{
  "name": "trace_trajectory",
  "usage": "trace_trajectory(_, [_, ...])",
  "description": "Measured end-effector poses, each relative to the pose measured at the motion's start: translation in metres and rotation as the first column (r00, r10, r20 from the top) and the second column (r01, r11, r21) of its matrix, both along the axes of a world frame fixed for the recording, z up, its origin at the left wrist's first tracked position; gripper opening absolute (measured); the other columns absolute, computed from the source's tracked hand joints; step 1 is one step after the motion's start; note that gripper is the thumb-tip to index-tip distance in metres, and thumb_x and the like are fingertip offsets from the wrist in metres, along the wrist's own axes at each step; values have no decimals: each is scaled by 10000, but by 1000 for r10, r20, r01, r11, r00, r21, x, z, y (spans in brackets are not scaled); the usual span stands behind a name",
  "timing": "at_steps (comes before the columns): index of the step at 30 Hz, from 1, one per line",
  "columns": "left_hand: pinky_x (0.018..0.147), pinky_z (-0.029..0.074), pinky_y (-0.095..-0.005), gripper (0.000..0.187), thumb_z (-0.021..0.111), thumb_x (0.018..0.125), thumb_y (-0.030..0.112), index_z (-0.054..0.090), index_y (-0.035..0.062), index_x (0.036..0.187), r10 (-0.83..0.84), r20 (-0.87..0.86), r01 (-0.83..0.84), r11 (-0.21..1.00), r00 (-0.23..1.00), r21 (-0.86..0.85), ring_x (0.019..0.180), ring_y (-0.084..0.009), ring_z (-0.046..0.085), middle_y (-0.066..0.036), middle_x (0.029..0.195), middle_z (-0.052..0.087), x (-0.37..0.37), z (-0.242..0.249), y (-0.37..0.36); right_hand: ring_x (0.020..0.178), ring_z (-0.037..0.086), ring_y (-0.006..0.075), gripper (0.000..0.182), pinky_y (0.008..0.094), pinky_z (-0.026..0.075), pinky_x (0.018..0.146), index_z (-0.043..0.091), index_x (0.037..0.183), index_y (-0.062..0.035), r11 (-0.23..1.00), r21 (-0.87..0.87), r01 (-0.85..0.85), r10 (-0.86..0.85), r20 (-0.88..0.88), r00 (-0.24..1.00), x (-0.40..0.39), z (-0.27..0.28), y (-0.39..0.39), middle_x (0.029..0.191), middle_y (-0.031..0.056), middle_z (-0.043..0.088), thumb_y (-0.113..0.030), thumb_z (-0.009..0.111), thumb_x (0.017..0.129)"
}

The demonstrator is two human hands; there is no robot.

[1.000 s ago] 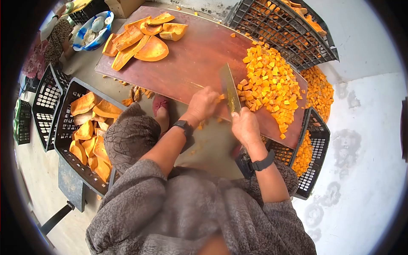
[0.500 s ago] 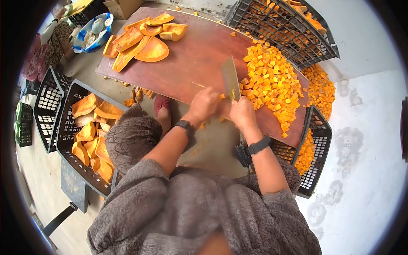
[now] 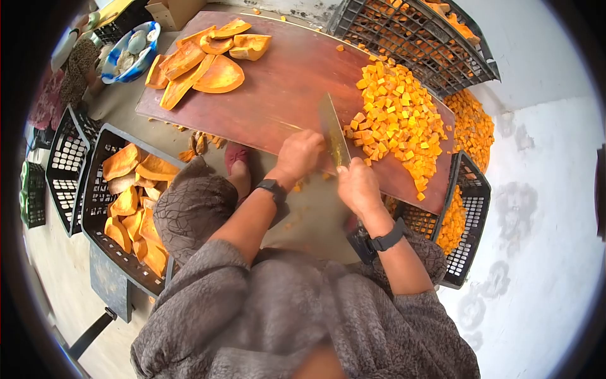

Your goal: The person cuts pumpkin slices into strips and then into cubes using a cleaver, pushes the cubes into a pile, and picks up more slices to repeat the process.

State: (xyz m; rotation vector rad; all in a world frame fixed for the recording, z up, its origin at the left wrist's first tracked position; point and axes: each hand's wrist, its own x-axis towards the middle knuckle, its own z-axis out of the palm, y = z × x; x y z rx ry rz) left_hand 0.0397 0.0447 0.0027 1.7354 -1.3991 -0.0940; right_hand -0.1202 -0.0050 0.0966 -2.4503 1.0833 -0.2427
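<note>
My right hand is wrapped round the handle of a broad cleaver, whose blade points away from me over the red board. Just left of the blade, at the board's near edge, my left hand is closed with its fingers bent; what it presses or holds is hidden. A heap of orange diced pieces lies right of the cleaver. Large peeled orange slabs are piled at the board's far left.
A black crate of orange slabs stands at my left. Another crate with diced pieces is at the right, and a tilted crate stands behind the heap. A blue basin and a person are at the upper left.
The cleaver has shifted slightly left and nearer to me with my right hand. My left hand stays closed near the blade. The whole view has shifted a little.
</note>
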Motion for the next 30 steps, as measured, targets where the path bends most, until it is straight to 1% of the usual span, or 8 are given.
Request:
trace_trajectory(7, [732,509,-419,100,618,775,44,617,86,866,-22,71,18,998,997,67,809,-334,603,-108,826,600,0,7,-2,764,630,428,169,499,496,680,592,825,-4,998,56,10,-6,-76,997,14,-16,-12,806,233,643,-167,627,853])
trace_trajectory(11, [705,512,-412,88,619,782,51,603,91,859,-27,125,23,999,992,31,791,-334,609,-108,828,604,-1,6,-4,762,634,422,172,495,498,675,593,811,-15,999,13,41,-41,35,999,24,-26,-24,793,225,645,-178,619,856])
trace_trajectory(15, [711,509,-430,195,611,794,58,632,94,984,0,130,-2,1000,991,19,796,-347,607,-119,820,600,0,1,-4,771,637,430,199,502,504,684,577,838,-2,997,-14,71,-70,68,995,24,-18,-31,785,237,645,-197,608,869])
trace_trajectory(17, [745,504,-451,353,706,701,155,665,134,1051,-36,110,32,999,993,32,831,-336,613,-116,840,608,0,-2,-3,757,636,445,236,517,507,677,568,871,1,994,-71,77,-73,53,996,13,-20,-41,769,245,643,-231,606,884])
trace_trajectory(19, [779,501,-442,410,679,736,145,644,147,1144,-54,113,49,998,992,47,875,-336,608,-114,883,614,1,5,-1,749,631,447,233,518,503,674,566,858,5,984,-107,143,-136,68,988,0,-16,-46,755,247,638,-221,617,881])
trace_trajectory(22, [805,499,-445,353,648,770,125,644,124,1123,-51,79,36,982,996,183,908,-347,604,-129,937,623,-1,6,-1,739,621,458,238,513,490,660,560,843,20,992,-74,99,-91,100,991,-22,0,-48,745,260,627,-205,632,876])
trace_trajectory(28, [803,496,-468,283,612,825,115,637,73,1104,29,-50,-27,999,998,38,919,-381,592,-161,946,617,3,-1,-2,732,601,467,253,500,457,631,542,820,33,999,27,39,-42,120,992,-57,0,-32,739,281,598,-190,651,866])
trace_trajectory(30, [825,499,-454,268,601,850,125,636,46,1104,36,-204,-32,999,978,20,948,-392,592,-174,981,623,8,4,-1,739,603,476,253,523,474,643,588,838,21,998,47,-39,34,105,994,-69,3,-29,754,277,614,-222,651,866])
